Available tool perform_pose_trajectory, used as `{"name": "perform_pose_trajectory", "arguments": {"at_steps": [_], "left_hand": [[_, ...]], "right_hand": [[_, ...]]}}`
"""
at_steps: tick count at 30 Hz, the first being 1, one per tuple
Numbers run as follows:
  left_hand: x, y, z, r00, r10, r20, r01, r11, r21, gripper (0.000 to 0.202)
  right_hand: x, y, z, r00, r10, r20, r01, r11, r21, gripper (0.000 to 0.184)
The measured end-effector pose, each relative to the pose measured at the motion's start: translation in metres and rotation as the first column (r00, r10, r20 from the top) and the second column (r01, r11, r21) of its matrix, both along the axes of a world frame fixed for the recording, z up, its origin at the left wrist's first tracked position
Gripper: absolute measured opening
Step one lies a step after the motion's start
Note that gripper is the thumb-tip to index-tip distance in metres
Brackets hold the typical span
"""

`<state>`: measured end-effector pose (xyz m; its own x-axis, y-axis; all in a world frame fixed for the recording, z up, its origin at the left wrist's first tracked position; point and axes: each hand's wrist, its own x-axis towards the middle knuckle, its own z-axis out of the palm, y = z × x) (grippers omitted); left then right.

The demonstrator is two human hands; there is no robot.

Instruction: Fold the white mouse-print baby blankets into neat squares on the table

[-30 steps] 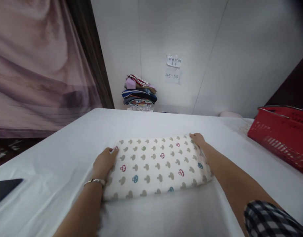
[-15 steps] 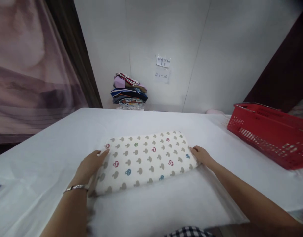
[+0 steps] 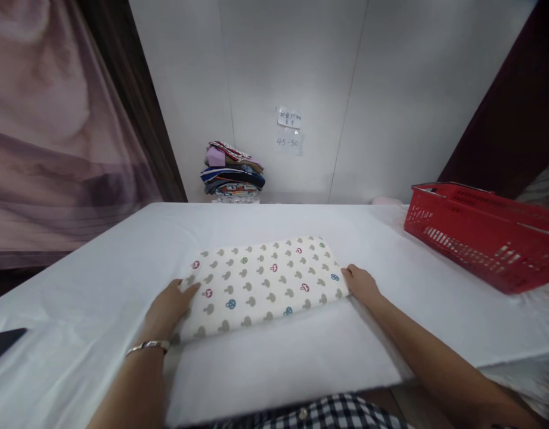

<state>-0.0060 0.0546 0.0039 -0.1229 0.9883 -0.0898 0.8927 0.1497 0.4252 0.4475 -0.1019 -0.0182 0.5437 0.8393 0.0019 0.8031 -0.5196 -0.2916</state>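
A folded cream cloth (image 3: 265,283) printed with beige, red, blue and green mushrooms lies across the middle of the white table. My left hand (image 3: 170,307), with a silver bracelet at the wrist, grips its left side between thumb and fingers. On the opposite side my right hand (image 3: 360,285) is closed on the cloth's right edge. The fingertips of both hands are partly hidden at the fabric. Plain white material extends from the cloth toward my body; whether it is a separate layer or the table covering I cannot tell.
A red plastic basket (image 3: 475,235) with metal handles stands at the right. Folded fabrics (image 3: 233,173) are stacked by the back wall, beside handwritten labels (image 3: 289,128). A dark flat object (image 3: 3,344) lies at the left edge. A pinkish curtain (image 3: 55,143) hangs at the left.
The view has shifted a little, so more of the dark flat object and of the checked clothing shows. The plain white material near me hangs differently. Both hands keep hold of the cloth.
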Motion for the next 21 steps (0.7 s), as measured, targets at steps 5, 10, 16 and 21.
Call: {"name": "perform_pose_trajectory", "arguments": {"at_steps": [5, 10, 16, 21], "left_hand": [[0.000, -0.004, 0.004, 1.000, 0.006, 0.009, -0.006, 0.999, -0.035, 0.077], [0.004, -0.015, 0.005, 1.000, 0.006, 0.002, -0.006, 0.999, -0.034, 0.081], [0.003, -0.011, -0.002, 0.998, -0.012, -0.069, 0.013, 1.000, 0.014, 0.068], [-0.001, -0.005, -0.008, 0.997, -0.001, -0.076, 0.002, 1.000, 0.014, 0.067]], "right_hand": [[0.006, 0.007, 0.007, 0.998, 0.046, -0.050, -0.046, 0.999, -0.015, 0.038], [0.012, 0.039, 0.009, 0.994, 0.026, -0.103, -0.027, 1.000, -0.012, 0.046], [0.009, 0.055, 0.004, 0.996, -0.014, -0.088, 0.013, 1.000, -0.015, 0.043], [0.004, 0.048, 0.001, 0.998, -0.031, -0.051, 0.031, 0.999, -0.013, 0.040]]}}
